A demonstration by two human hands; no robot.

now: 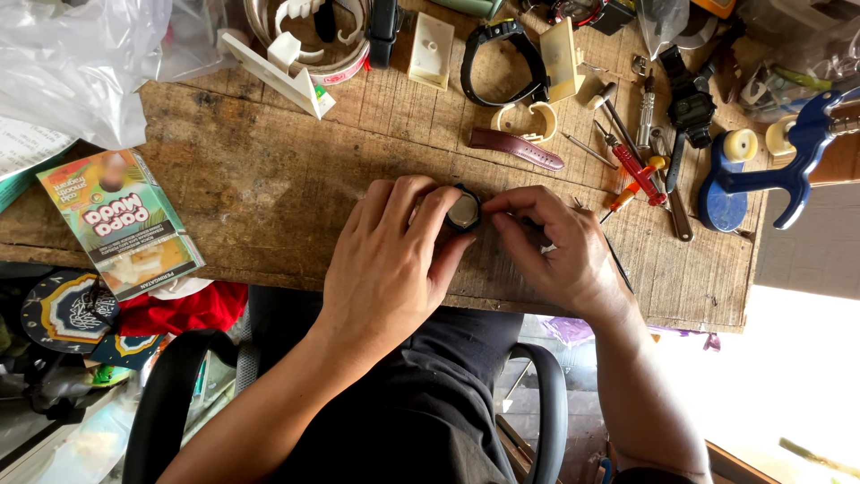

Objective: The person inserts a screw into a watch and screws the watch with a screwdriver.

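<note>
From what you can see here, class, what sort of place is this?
Probably a watch repairer's bench. Both hands, left hand and right hand, hold a small watch case on a worn wooden table, with screwdrivers, loose watch straps and a blue press tool nearby.

On the bench (pixel 269 179) in front of me, the watch case (pixel 464 212) sits near the front edge, between my left hand (pixel 394 260) and right hand (pixel 551 246), both touching it. Behind it lies a strap (pixel 518 148), and behind that a watch (pixel 503 58). Screwdrivers (pixel 632 170) lie to the right, with the press (pixel 761 166) further right. A carton (pixel 121 224) rests at the bench's left end, a bag (pixel 81 63) behind it.
</note>
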